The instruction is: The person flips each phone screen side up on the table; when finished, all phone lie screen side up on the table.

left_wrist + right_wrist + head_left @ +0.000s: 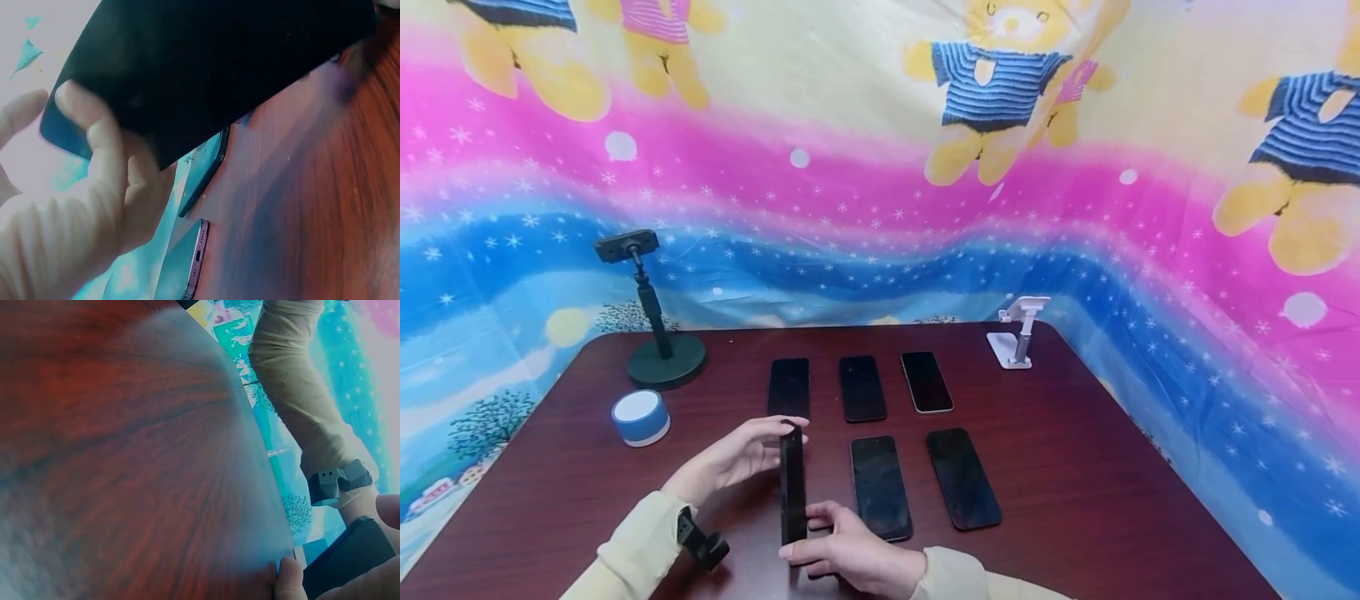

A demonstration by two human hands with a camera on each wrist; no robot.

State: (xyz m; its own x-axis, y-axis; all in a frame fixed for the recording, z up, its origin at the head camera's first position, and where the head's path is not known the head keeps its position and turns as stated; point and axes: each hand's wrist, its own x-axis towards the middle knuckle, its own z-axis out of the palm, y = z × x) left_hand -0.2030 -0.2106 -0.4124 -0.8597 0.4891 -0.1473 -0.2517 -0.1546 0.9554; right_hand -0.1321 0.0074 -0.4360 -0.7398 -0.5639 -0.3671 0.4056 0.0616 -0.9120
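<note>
A dark smartphone (792, 487) is raised on its long edge near the front of the table. My left hand (741, 454) grips its far end, while my right hand (857, 550) pinches the near end between thumb and fingers. In the left wrist view the broad dark face of this phone (225, 69) fills the top, with left fingers (103, 150) against it. Only a corner of the phone (353, 559) shows in the right wrist view. Beyond the hands lie phones at the left (789, 385), middle (862, 388) and right (927, 382). Two nearer phones (882, 487) (964, 478) lie right of the held one.
A dark green stand (666, 362) rises at the back left of the brown table (1075, 492). In front of it sits a blue and white cylinder (641, 418). At the back right is a small white phone stand (1021, 333). Printed cloth (850, 208) surrounds the table.
</note>
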